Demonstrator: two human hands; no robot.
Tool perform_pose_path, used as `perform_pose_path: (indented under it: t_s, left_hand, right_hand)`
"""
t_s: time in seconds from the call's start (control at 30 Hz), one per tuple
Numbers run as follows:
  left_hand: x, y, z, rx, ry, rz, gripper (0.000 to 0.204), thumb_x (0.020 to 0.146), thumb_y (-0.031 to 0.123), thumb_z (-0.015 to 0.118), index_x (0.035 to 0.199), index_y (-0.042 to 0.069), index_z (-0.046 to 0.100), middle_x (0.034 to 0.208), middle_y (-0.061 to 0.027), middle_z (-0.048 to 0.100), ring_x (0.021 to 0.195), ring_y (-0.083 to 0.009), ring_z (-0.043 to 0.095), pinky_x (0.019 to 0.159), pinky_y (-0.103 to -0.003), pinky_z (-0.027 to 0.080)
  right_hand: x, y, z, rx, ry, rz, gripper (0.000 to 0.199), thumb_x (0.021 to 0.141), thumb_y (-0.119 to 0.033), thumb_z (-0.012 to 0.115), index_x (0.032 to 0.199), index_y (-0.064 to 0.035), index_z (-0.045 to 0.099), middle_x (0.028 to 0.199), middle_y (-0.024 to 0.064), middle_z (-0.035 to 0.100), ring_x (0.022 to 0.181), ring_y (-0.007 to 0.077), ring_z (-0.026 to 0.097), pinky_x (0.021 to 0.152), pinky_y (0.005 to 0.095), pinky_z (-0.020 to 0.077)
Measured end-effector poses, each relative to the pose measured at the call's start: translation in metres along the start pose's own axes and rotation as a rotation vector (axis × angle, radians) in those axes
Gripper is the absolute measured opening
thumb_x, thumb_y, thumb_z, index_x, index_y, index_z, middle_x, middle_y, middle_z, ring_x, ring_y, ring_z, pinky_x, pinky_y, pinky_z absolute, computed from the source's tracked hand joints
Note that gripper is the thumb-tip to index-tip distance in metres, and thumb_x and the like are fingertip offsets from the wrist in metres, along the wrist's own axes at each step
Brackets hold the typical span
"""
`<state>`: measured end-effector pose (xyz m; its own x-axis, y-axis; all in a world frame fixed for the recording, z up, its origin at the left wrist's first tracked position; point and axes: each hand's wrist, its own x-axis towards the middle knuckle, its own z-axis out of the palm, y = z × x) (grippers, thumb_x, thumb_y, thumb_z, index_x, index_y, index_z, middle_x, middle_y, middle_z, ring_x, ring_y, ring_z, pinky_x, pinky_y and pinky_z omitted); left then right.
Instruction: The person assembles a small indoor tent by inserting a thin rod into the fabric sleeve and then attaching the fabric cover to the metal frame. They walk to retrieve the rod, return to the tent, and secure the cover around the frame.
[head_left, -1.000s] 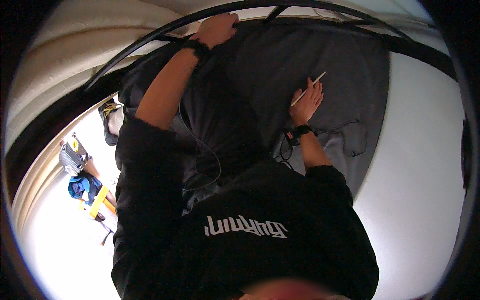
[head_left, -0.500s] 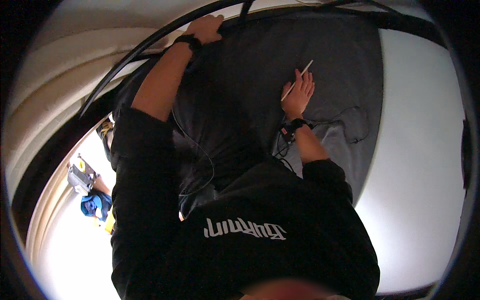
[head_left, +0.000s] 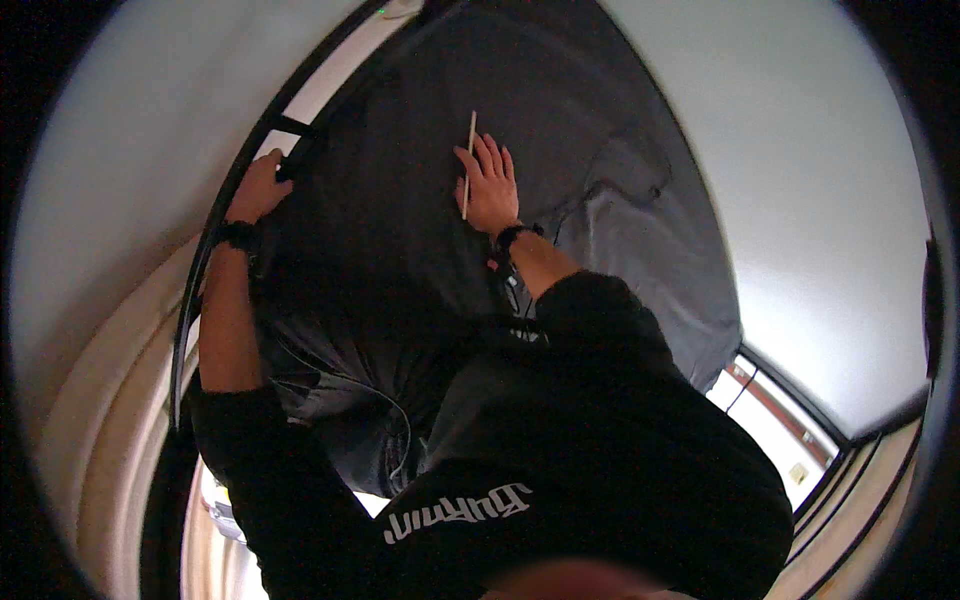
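A large dark grey fabric [head_left: 400, 230] is spread out in front of me, with a paler grey fold [head_left: 640, 230] at its right. My left hand [head_left: 258, 188] grips the fabric's left edge where it meets a curved black rail [head_left: 205, 270]. My right hand [head_left: 490, 185] lies flat on the middle of the fabric with its fingers stretched out. It holds a thin pale stick [head_left: 470, 135] along its thumb side, pressed against the cloth. Both wrists wear a dark band. My black sleeves and printed black top fill the lower part of the view.
A white surface [head_left: 800, 180] borders the fabric on the right and another pale surface [head_left: 110, 200] lies left of the rail. A thin cable [head_left: 400, 420] hangs over the fabric near my body. Black and pale strips [head_left: 800, 430] run at the lower right.
The view has swung round, so the fabric now runs up the middle. My left hand has slid along the rail edge. My right hand keeps the stick on the fabric.
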<state>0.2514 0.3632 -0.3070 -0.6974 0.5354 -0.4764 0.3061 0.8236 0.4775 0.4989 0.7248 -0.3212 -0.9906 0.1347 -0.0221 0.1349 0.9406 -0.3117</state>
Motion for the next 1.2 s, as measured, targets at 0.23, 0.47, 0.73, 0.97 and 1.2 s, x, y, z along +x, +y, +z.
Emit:
perform_pose_path:
  t_s: [0.23, 0.47, 0.73, 0.97, 1.2]
  left_hand:
    - [-0.040, 0.011, 0.020, -0.083, 0.198, 0.035, 0.053, 0.095, 0.023, 0.074, 0.139, 0.003, 0.053, 0.134, -0.0233, 0.059, 0.127, -0.0426, 0.055, 0.108, -0.050, 0.046]
    - [-0.088, 0.048, 0.041, 0.124, 0.426, 0.278, 0.050, 0.096, 0.022, 0.070, 0.141, 0.009, 0.054, 0.149, -0.0218, 0.049, 0.138, -0.0420, 0.045, 0.115, -0.053, 0.039]
    - [-0.112, 0.038, 0.132, 0.211, 0.207, 0.536, 0.067, 0.095, 0.031, 0.068, 0.156, 0.018, 0.045, 0.165, -0.0201, 0.035, 0.151, -0.0450, 0.032, 0.121, -0.063, 0.029]
    - [-0.115, 0.034, 0.142, 0.360, 0.165, 0.570, 0.075, 0.095, 0.043, 0.063, 0.163, 0.027, 0.036, 0.170, -0.0177, 0.028, 0.154, -0.0454, 0.028, 0.122, -0.070, 0.020]
    - [-0.117, 0.087, 0.162, 0.403, 0.343, 0.712, 0.065, 0.101, 0.037, 0.060, 0.158, 0.013, 0.043, 0.164, -0.0212, 0.036, 0.151, -0.0415, 0.033, 0.123, -0.061, 0.026]
  right_hand:
    - [-0.001, 0.001, 0.009, -0.077, 0.011, 0.004, 0.053, 0.098, -0.026, 0.060, 0.150, -0.0204, 0.049, 0.161, 0.0150, 0.040, 0.155, 0.0353, 0.029, 0.127, 0.0575, 0.0215]
    - [-0.003, -0.001, 0.007, -0.097, 0.189, -0.088, 0.050, 0.092, -0.020, 0.068, 0.141, -0.0177, 0.055, 0.149, 0.0134, 0.052, 0.145, 0.0351, 0.044, 0.119, 0.0557, 0.0366]
    - [0.004, -0.001, 0.017, -0.022, 0.092, -0.036, 0.055, 0.093, -0.017, 0.066, 0.146, -0.0098, 0.052, 0.158, 0.0211, 0.043, 0.151, 0.0405, 0.035, 0.126, 0.0569, 0.0262]
    - [-0.002, 0.012, 0.017, -0.122, 0.156, -0.077, 0.049, 0.098, -0.017, 0.061, 0.145, -0.0062, 0.052, 0.156, 0.0238, 0.044, 0.150, 0.0402, 0.036, 0.127, 0.0553, 0.0256]
    - [-0.093, 0.007, 0.014, 0.117, 0.352, 0.084, 0.047, 0.103, -0.019, 0.061, 0.147, -0.0043, 0.052, 0.157, 0.0196, 0.045, 0.149, 0.0388, 0.038, 0.128, 0.0504, 0.0243]
